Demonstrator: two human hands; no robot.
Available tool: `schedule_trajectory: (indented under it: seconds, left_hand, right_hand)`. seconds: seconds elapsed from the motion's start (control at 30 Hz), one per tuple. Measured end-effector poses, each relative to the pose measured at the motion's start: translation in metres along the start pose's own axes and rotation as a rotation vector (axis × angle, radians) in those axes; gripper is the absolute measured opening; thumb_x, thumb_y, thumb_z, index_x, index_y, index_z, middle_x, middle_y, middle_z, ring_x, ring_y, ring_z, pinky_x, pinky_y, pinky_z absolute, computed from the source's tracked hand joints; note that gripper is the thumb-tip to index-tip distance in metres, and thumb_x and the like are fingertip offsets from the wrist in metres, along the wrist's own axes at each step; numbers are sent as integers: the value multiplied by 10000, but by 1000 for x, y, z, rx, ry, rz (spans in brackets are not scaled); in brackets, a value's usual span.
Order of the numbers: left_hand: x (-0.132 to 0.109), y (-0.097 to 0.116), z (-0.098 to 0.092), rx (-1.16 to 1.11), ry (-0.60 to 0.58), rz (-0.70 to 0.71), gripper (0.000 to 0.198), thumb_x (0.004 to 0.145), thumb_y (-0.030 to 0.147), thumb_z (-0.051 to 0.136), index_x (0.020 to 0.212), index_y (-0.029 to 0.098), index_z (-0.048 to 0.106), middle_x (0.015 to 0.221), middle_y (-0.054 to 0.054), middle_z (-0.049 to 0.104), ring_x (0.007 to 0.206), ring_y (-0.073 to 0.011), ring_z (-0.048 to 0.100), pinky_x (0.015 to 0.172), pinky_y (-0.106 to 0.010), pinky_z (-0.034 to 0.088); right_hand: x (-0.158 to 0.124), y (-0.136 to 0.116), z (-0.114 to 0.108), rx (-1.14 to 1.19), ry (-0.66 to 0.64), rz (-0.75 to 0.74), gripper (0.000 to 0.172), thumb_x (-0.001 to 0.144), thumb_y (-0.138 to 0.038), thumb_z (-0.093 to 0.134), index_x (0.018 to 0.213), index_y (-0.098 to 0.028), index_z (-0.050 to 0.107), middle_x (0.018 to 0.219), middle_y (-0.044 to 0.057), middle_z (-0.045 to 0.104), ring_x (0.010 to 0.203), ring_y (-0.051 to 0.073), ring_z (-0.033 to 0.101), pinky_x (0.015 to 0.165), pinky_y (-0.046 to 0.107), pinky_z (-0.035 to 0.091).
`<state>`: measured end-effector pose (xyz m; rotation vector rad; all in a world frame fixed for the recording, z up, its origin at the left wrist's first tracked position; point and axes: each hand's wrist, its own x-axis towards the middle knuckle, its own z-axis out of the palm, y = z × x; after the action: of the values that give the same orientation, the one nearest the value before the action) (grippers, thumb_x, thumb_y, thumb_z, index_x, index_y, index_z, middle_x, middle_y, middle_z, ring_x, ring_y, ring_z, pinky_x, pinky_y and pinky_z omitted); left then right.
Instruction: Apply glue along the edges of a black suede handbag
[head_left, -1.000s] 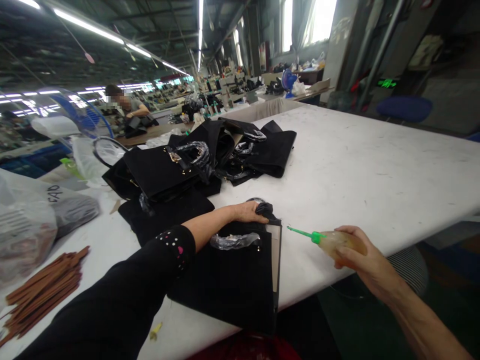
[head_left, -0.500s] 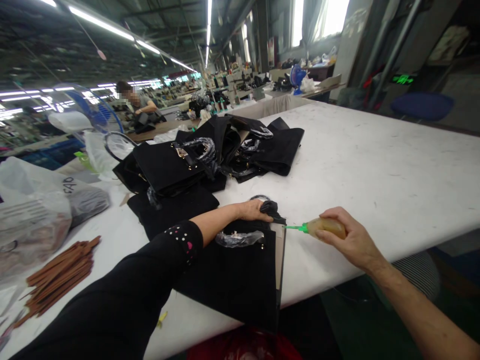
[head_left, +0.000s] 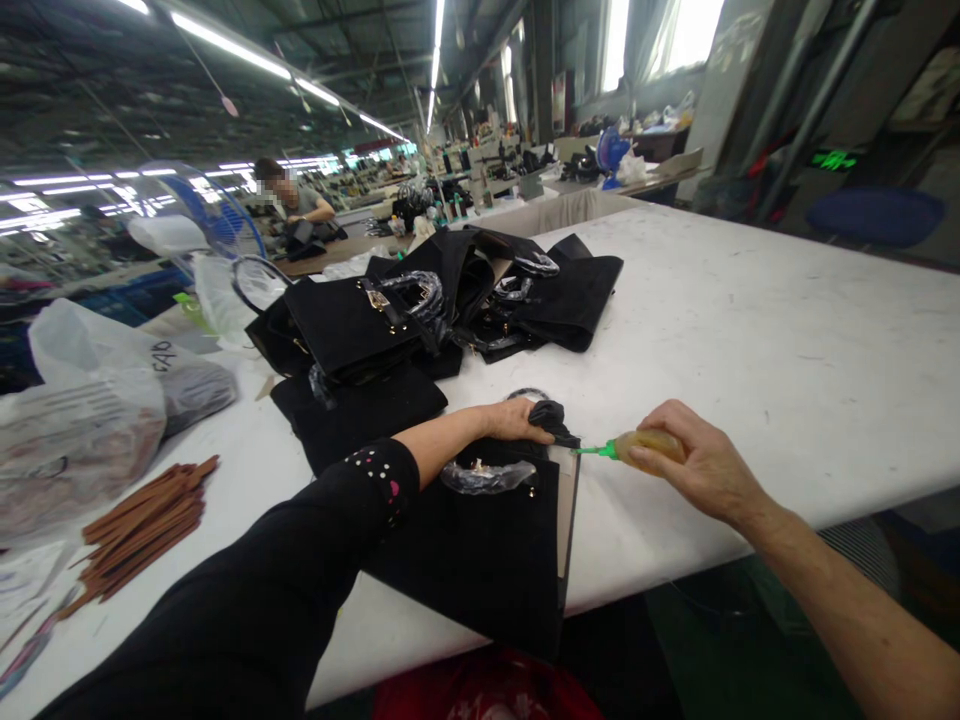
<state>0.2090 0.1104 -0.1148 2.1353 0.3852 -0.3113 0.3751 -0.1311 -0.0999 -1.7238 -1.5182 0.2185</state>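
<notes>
The right hand grips a squeeze bottle, its green nozzle at the pale-lined edge of a black handbag; the left hand clasps bunched black fabric.

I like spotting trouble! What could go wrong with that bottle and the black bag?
If the right hand squeezes too hard, the bottle might drip on the black bag or white table. The left hand is near the green nozzle, so it might get messy. The bag's lower corner pokes past the table edge, so a bump might shift it.
</notes>
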Motion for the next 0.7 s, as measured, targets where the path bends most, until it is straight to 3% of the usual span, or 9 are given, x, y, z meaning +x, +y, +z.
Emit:
schedule_trajectory:
  seconds: [0.37, 0.7]
  left_hand:
    - [5, -12, 0, 40, 2, 96, 327, 716, 357, 676, 949, 127, 676, 826, -30, 657, 755, -157, 588, 729, -255, 458]
    - [4, -10, 0, 40, 9, 52, 322, 715, 353, 677, 942, 124, 675, 844, -40, 665, 754, -159, 592, 735, -256, 467]
  right_hand:
    - [17, -9, -5, -68, -65, -96, 236, 835, -441, 554, 871, -208, 564, 867, 49, 550, 761, 189, 538, 702, 338, 434]
    - [14, -1, -4, -23, -121, -63, 235, 835, -441, 560, 869, -209, 571, 867, 46, 553, 763, 187, 539, 697, 339, 438]
